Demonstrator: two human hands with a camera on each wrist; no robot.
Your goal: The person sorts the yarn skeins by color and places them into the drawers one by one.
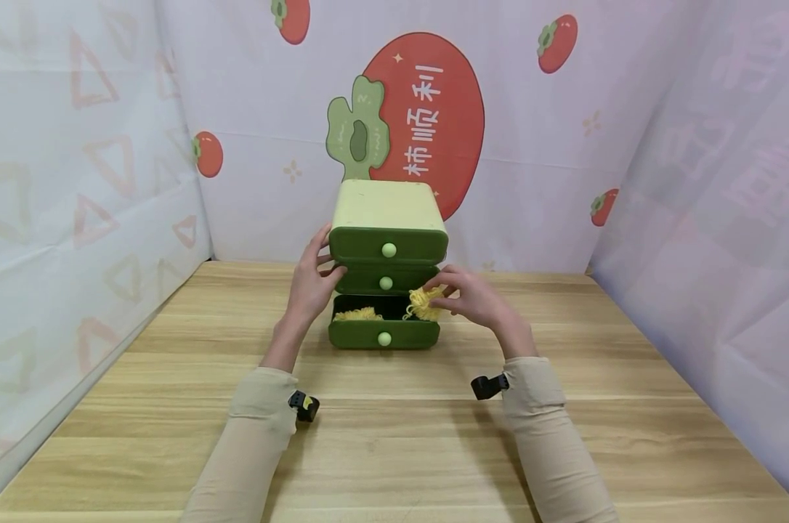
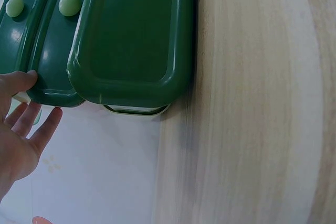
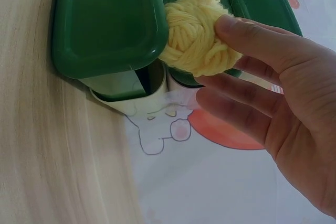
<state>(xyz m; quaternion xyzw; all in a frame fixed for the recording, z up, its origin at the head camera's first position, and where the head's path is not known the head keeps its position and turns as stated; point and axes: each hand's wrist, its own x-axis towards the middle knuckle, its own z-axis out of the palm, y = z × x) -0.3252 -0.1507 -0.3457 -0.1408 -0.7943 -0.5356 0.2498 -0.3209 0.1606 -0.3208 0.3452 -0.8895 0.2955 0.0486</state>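
A small drawer cabinet [image 1: 389,205] with a cream body and green drawer fronts stands on the table. Its bottom drawer [image 1: 384,335] is pulled out, with yellow yarn [image 1: 359,314] inside at the left. My left hand [image 1: 311,285] touches the cabinet's left side; in the left wrist view its thumb [image 2: 22,81] lies on the middle drawer's front [image 2: 59,51] and the fingers spread along the side edge. Between thumb and fingers, my right hand [image 1: 471,296] pinches a ball of yellow yarn [image 3: 198,38] over the right end of the bottom drawer.
Light green round knobs [image 1: 389,250] stick out from the drawer fronts. The wooden table [image 1: 394,436] extends on all sides of the cabinet. Behind it hangs a white cloth [image 1: 525,181] printed with red fruit, and more cloth hangs at both sides.
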